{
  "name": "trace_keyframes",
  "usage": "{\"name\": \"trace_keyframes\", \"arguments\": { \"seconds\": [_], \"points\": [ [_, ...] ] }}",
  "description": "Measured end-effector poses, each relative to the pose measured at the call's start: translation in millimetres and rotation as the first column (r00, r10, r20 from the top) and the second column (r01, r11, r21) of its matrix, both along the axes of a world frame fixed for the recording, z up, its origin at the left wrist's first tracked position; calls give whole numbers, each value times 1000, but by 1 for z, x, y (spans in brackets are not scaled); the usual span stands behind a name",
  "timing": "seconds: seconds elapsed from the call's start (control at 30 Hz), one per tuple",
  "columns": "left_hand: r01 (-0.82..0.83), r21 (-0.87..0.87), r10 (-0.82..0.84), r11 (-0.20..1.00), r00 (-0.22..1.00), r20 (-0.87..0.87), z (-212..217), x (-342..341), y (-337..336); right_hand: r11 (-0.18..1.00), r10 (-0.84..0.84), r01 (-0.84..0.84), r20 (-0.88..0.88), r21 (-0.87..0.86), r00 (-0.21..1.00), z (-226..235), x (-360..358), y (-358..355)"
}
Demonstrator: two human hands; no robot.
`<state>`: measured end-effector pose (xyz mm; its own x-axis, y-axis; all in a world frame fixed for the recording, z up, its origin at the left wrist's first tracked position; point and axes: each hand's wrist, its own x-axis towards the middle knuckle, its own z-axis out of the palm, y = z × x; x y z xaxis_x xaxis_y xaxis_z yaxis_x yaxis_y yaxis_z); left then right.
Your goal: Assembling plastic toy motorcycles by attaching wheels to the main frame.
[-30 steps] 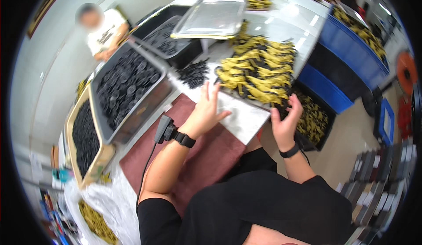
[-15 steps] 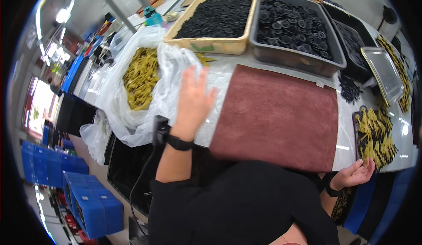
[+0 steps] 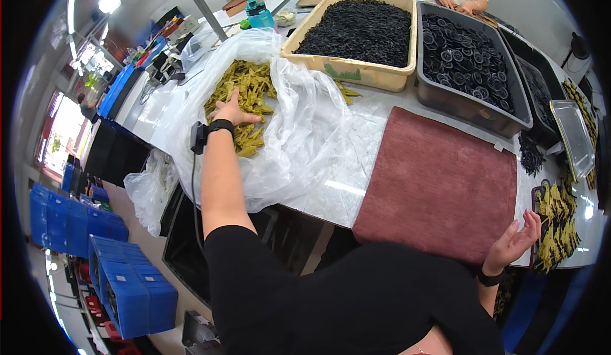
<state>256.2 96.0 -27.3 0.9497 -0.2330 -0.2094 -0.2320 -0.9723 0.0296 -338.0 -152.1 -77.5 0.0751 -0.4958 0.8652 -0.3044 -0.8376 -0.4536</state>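
Head view: a person's left hand [image 3: 233,113] reaches into a translucent plastic bag [image 3: 304,116] on the left of a pale surface [image 3: 334,186]. The heap of yellow pieces [image 3: 248,78] lies in the bag's open mouth. The pieces are slender and tapered; they lie jumbled, their long axes crossing at many angles. The left hand is over the heap, back upward, fingers spread and pointing away from the person, thumb stretched to the right; it appears to grip nothing, though the fingertips are partly lost among the yellow. Just right of the bag, a few loose yellow pieces [image 3: 347,91] point their tips rightward.

The right hand [image 3: 514,243] is raised near the right end of the surface, half open with loosely curled fingers, and looks unloaded. Close by are rows of yellow-and-black pieces [image 3: 555,228], the rows stretching away from the person.

Along the far side, a beige bin [image 3: 359,75] holds a heap of small black pieces [image 3: 356,30]. Next to it, a grey bin [image 3: 468,108] is filled with dark round discs [image 3: 464,59], lying at mixed tilts. A black bin further right has dark contents, too small to make out. A reddish-brown cloth [image 3: 439,186] lies flat between the bag and the rows.
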Motion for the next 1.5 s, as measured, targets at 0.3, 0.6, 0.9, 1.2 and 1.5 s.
{"name": "trace_keyframes", "arguments": {
  "seconds": [0.3, 0.6, 0.9, 1.2, 1.5],
  "points": [
    [-43, -79, 45, 996, 999, 24, -26, 25, -8, 990, 8, 5, -85, 142, 996, 4, 14, 11],
    [76, -171, -78, 982, 997, -6, -28, 18, -21, 965, 68, -55, -42, 255, 997, -7, 12, 15],
    [-43, -235, 41, 971, 999, -16, -52, 59, -20, 958, 104, -102, 8, 266, 995, -12, 2, 14],
    [-281, -830, 31, 482, 952, -305, 9, 13, 7, 960, 92, -94, 20, 265, 996, -18, -15, 6],
    [431, -611, -495, 664, 866, 73, 11, -131, -46, 955, 100, -103, 25, 277, 995, -24, -12, 3]
  ]
}}
